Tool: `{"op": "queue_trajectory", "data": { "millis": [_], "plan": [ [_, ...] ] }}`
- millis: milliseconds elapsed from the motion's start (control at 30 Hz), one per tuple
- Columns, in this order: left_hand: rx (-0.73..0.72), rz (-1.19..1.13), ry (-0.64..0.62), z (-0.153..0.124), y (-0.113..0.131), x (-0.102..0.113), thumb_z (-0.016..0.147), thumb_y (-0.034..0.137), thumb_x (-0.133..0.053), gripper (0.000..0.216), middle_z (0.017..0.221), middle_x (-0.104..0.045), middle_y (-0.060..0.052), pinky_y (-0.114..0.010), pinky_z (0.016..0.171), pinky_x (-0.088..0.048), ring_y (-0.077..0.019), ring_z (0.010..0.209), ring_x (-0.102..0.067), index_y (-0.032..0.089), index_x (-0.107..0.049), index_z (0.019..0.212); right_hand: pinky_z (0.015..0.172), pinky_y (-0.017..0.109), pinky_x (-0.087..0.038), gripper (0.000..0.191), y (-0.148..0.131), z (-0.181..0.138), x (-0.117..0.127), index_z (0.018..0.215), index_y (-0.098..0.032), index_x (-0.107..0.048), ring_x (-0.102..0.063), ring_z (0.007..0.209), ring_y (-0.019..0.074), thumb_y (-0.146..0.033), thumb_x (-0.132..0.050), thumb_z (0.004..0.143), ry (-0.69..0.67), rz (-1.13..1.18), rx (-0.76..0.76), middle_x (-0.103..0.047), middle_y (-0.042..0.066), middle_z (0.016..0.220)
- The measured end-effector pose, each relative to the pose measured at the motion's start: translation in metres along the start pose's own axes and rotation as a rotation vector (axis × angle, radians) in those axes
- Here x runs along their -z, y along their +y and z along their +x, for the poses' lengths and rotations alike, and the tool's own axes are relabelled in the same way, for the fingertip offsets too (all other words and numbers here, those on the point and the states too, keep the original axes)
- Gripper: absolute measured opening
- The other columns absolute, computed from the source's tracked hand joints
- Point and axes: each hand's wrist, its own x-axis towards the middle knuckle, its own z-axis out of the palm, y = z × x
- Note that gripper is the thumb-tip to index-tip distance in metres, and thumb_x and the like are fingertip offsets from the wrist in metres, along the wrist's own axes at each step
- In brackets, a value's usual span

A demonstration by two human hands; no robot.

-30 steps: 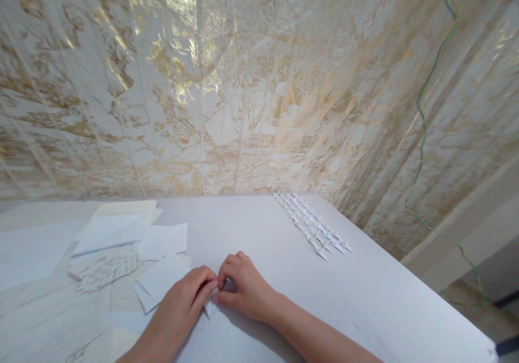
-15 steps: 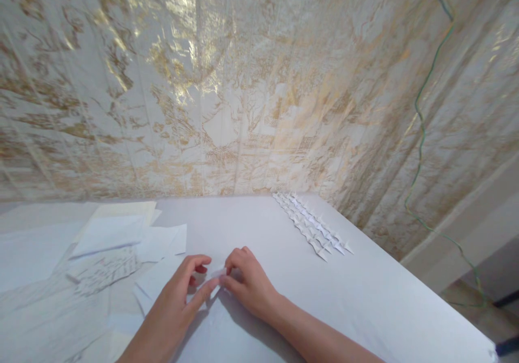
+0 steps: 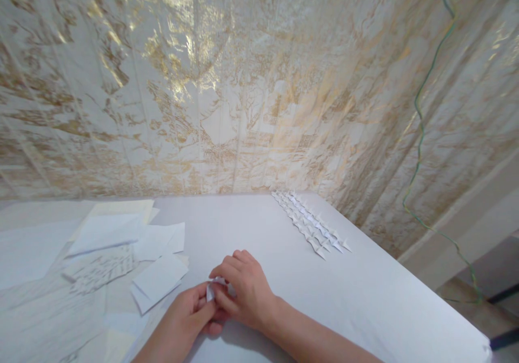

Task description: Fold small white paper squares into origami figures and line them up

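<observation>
A small folded piece of white paper [image 3: 210,291] is pinched between my two hands above the white table. My left hand [image 3: 192,311] grips it from the left, thumb on the near side and fingers curled beneath. From the right, my right hand [image 3: 243,287] closes on the same paper, its thumb and bent fingers covering most of it. Only a narrow white edge shows, so its folded shape is hidden. Beyond my right hand, several rows of small pointed folded-paper pieces [image 3: 312,223] lie on the table.
Loose paper sheets [image 3: 162,279], some with writing, overlap across the left of the white table [image 3: 365,298]. Behind it hangs a gold-patterned covering [image 3: 243,81]. A green-yellow cord [image 3: 421,125] dangles at the right, past the table's slanting edge.
My left hand has moved down and its fingers have closed in under the paper. My right hand has turned over the paper, hiding more of it. The loose sheets beside them show more.
</observation>
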Motion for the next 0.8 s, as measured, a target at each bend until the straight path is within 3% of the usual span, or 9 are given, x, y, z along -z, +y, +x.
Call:
{"op": "queue_trajectory", "data": {
  "millis": [133, 367, 600, 800],
  "plan": [
    [0.027, -0.032, -0.021, 0.001, 0.001, 0.001, 0.062, 0.043, -0.082, 0.034, 0.068, -0.078, -0.005, -0.022, 0.054, -0.05, -0.02, 0.067, -0.073, 0.015, -0.073, 0.079, 0.067, 0.031, -0.034, 0.013, 0.002, 0.001, 0.0, 0.083, -0.022, -0.064, -0.049, 0.069, 0.0178, -0.012, -0.055, 0.084, 0.023, 0.012, 0.012, -0.058, 0.0, 0.07],
    [-0.004, -0.114, -0.04, 0.009, -0.011, 0.009, 0.066, 0.038, -0.08, 0.031, 0.064, -0.077, -0.005, -0.023, 0.051, -0.049, -0.0168, 0.056, -0.07, 0.014, -0.076, 0.087, 0.072, 0.029, -0.043, 0.023, 0.003, 0.002, 0.004, 0.081, -0.021, -0.069, -0.055, 0.074, 0.0171, -0.007, -0.051, 0.083, 0.083, 0.348, -0.012, -0.061, 0.002, 0.075],
    [-0.047, -0.144, -0.057, 0.008, -0.014, 0.01, 0.062, 0.066, -0.085, 0.054, 0.065, -0.077, -0.005, -0.023, 0.053, -0.05, -0.0149, 0.056, -0.068, 0.016, -0.07, 0.076, 0.074, 0.028, -0.046, 0.022, -0.001, 0.002, 0.004, 0.075, -0.02, -0.068, -0.059, 0.073, 0.0159, -0.005, -0.051, 0.075, 0.107, 0.591, -0.215, -0.063, 0.0, 0.073],
    [-0.061, -0.102, -0.061, 0.003, -0.01, 0.008, 0.064, 0.072, -0.08, 0.059, 0.066, -0.077, -0.006, -0.025, 0.054, -0.05, -0.0156, 0.056, -0.067, 0.015, -0.072, 0.077, 0.073, 0.028, -0.046, 0.016, -0.001, 0.003, 0.009, 0.075, -0.019, -0.069, -0.059, 0.073, 0.0155, -0.009, -0.057, 0.08, 0.052, 0.627, -0.29, -0.064, 0.0, 0.073]
  ]
}}
